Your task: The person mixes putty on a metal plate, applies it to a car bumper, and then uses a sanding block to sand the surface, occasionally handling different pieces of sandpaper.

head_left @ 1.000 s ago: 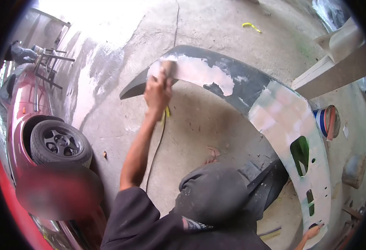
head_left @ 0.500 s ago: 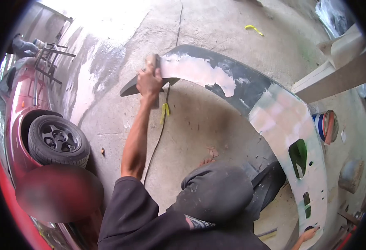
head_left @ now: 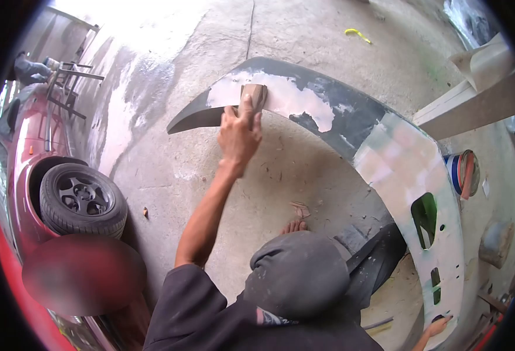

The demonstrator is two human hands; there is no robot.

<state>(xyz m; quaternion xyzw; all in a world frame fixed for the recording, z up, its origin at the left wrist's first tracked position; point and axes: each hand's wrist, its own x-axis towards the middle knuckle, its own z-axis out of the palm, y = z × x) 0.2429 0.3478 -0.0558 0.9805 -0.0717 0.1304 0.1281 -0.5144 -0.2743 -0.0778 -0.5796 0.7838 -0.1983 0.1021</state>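
A curved car bumper [head_left: 409, 158], part dark grey and part covered with pale pinkish filler, arches across the floor around me. My left hand [head_left: 240, 137] is closed on a brown sanding block [head_left: 254, 97], which lies against the filler patch near the bumper's far left end. At the lower right, my right hand [head_left: 439, 325] grips the bumper's near end by a small opening; part of its fingers is hidden. Oblong cutouts show in the pale section above that hand.
To the left stands a red car [head_left: 29, 146] with an exposed wheel [head_left: 83, 198]. A pale beam [head_left: 462, 111] and a paint can [head_left: 463, 174] sit right of the bumper. A thin cable [head_left: 251, 29] runs along the concrete, and a yellow strip [head_left: 358, 35] lies farther off.
My left hand has moved right along the bumper with the sanding block, from near its left tip onto the filler patch. My right hand stays at the near end.
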